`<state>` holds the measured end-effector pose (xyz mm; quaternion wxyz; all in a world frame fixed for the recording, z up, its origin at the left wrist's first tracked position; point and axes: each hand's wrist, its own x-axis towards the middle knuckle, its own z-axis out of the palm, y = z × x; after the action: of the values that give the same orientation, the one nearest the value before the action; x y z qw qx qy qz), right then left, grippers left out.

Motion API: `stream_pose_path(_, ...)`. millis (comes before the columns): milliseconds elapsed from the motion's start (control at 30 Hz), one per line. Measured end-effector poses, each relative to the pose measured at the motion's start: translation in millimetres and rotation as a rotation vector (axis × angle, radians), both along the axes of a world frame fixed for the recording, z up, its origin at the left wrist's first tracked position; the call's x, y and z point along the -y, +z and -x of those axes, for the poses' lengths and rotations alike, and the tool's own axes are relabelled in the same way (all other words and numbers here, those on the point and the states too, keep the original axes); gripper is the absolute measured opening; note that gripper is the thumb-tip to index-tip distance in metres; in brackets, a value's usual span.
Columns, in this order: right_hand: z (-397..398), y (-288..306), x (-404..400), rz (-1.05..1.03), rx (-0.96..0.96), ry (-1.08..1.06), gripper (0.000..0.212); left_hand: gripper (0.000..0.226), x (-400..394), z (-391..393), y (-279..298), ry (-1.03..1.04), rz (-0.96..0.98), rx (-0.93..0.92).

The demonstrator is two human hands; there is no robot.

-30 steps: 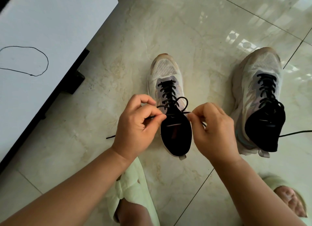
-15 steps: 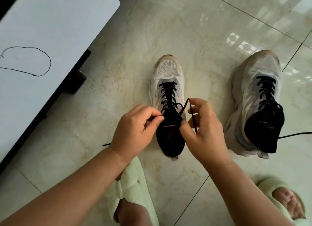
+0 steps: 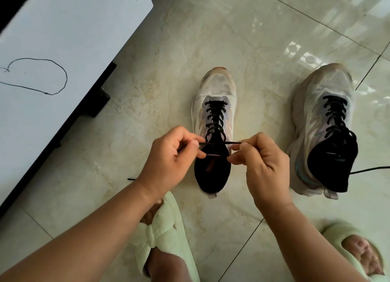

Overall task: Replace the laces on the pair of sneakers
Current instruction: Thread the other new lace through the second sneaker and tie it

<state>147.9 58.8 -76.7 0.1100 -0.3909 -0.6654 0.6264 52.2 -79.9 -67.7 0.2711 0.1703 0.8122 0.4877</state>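
Over the left sneaker (image 3: 214,113), both hands' grips now pull the black lace (image 3: 231,142) taut, loop gone.

The floor (image 3: 242,39) under both hands is looking like polished marble-type tile, super glossy, bouncing window light. The sneaker (image 3: 215,121) just beyond the fingers is showing thin see-through mesh at the toe and a matt black knit collar, and the other sneaker (image 3: 325,121), off to the right of the right hand, is looking the same. The black lace (image 3: 214,117) is looking like round woven cord. The slippers (image 3: 166,235) below the wrists are looking plush and fuzzy, pale green. The white board (image 3: 63,28) left of the left hand is looking smooth and matt.
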Motion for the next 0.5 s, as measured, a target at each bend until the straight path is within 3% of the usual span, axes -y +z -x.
stream_pose_path(100,-2,0,4,0.127,-0.006,-0.092,0.022,0.016,1,2,0,0.062,-0.056,0.137)
stream_pose_path(267,-1,4,0,0.026,0.031,-0.092,0.019,0.023,3,7,-1,0.199,-0.059,0.187)
stream_pose_path(367,0,12,-4,-0.119,-0.034,-0.029,0.019,0.023,8,11,7,0.124,-0.048,0.062)
stream_pose_path(500,12,31,4,-0.276,-0.148,0.229,0.009,0.018,-11,6,25,-0.082,-0.213,0.240)
